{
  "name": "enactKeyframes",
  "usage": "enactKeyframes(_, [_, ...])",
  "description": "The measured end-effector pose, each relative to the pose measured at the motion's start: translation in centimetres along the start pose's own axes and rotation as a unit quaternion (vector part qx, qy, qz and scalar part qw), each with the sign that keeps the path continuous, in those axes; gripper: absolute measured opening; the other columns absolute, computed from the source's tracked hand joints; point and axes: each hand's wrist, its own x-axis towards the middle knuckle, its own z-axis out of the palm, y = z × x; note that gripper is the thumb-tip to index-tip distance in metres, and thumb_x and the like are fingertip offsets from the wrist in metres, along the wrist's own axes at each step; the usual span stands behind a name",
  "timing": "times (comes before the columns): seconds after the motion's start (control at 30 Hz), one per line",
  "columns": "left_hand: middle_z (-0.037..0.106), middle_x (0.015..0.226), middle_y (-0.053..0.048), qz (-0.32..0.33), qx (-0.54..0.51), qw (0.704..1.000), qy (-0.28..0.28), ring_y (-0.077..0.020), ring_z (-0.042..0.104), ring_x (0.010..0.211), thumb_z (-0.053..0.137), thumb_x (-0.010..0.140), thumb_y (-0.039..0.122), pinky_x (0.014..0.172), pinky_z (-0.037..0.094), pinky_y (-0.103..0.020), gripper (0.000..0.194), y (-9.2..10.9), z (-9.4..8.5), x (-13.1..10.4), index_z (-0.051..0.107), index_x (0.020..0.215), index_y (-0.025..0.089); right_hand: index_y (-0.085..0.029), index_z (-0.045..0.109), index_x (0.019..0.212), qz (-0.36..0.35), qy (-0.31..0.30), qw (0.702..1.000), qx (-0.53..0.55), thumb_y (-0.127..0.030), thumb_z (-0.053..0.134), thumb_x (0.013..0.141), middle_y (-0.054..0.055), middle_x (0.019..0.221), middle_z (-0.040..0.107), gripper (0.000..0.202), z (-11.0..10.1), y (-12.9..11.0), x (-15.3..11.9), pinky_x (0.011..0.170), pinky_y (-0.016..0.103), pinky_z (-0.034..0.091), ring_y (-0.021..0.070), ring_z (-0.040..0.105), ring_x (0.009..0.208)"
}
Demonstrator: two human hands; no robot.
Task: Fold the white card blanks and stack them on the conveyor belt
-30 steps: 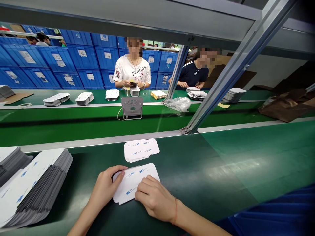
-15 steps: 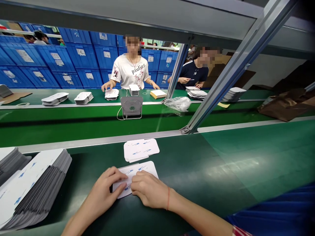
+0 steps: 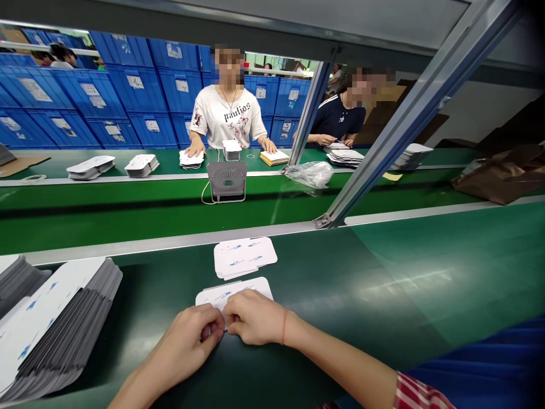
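Observation:
A white sheet with blue print (image 3: 213, 293) lies on the green table in front of me, partly covered by my hands. My left hand (image 3: 193, 335) is at its lower left edge, fingers curled with thumb and fingertips pressed together. Touching the sheet's middle and near edge is my right hand (image 3: 255, 318), its fingers also closed; whatever either hand pinches is too small to make out. Just beyond lies a small pile of similar white sheets (image 3: 244, 257).
Tall stacks of white-topped grey sheets (image 3: 55, 318) stand at the left. A metal post (image 3: 409, 122) rises beyond the table's far edge. Across the green belt (image 3: 106, 218), two people work among stacks, near a grey fan (image 3: 227, 180) and a plastic bag (image 3: 313, 174).
My left hand has moved down slightly and its fingers have closed. My right hand has shifted a little up and left. Across the belt, a person's hand has moved onto a stack.

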Motion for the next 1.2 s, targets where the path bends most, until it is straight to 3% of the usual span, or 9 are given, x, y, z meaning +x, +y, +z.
enactKeyframes(0.17, [0.064, 0.074, 0.001, -0.036, 0.024, 0.999, -0.008, -0.0189, 0.057, 0.068, 0.048, 0.079, 0.017, 0.058, 0.034, -0.027, 0.007, 0.2, -0.4, 0.9, 0.049, 0.081, 0.024, -0.018, 0.056, 0.065, 0.006, -0.054, 0.998, 0.024, -0.007, 0.062, 0.068, -0.004, 0.064, 0.058, 0.012, -1.3, 0.2, 1.4, 0.053, 0.021, 0.032, 0.0122, 0.053, 0.062])
enactKeyframes(0.43, [0.068, 0.071, 0.004, -0.066, 0.047, 0.994, -0.067, -0.0173, 0.064, 0.067, 0.054, 0.07, 0.014, 0.054, 0.038, -0.023, 0.017, 0.7, -2.0, 2.1, 0.049, 0.081, 0.025, -0.016, 0.057, 0.068, 0.001, -0.109, 0.993, 0.035, -0.016, 0.073, 0.07, -0.005, 0.065, 0.057, 0.016, -2.6, 0.2, 2.4, 0.053, 0.021, 0.034, 0.0103, 0.051, 0.06])
enactKeyframes(0.77, [0.07, 0.094, -0.007, -0.103, 0.17, 0.972, -0.125, -0.0319, 0.067, 0.085, 0.066, 0.066, 0.03, 0.066, 0.045, -0.036, 0.027, 2.1, -4.0, 4.0, 0.063, 0.093, 0.026, -0.016, 0.059, 0.07, 0.01, -0.119, 0.993, 0.02, -0.016, 0.074, 0.07, -0.004, 0.068, 0.06, 0.014, -2.4, 0.5, 2.8, 0.054, 0.02, 0.036, 0.0106, 0.054, 0.062])
enactKeyframes(1.0, [0.072, 0.099, -0.008, -0.08, 0.201, 0.968, -0.125, -0.034, 0.067, 0.092, 0.062, 0.073, 0.035, 0.07, 0.046, -0.039, 0.033, 1.2, -3.4, 3.4, 0.058, 0.105, 0.026, -0.02, 0.057, 0.07, 0.049, -0.115, 0.992, -0.034, -0.032, 0.079, 0.066, -0.002, 0.074, 0.063, 0.025, -2.4, 0.6, 3.2, 0.05, 0.024, 0.033, 0.0165, 0.06, 0.07])
enactKeyframes(1.2, [0.072, 0.091, -0.007, -0.073, 0.2, 0.969, -0.123, -0.032, 0.067, 0.087, 0.06, 0.075, 0.036, 0.067, 0.045, -0.036, 0.031, 1.0, -3.5, 3.1, 0.054, 0.104, 0.025, -0.022, 0.057, 0.074, 0.09, -0.116, 0.986, -0.077, -0.043, 0.078, 0.067, 0.001, 0.079, 0.066, 0.031, -2.9, 0.3, 3.1, 0.052, 0.026, 0.033, 0.0225, 0.064, 0.076])
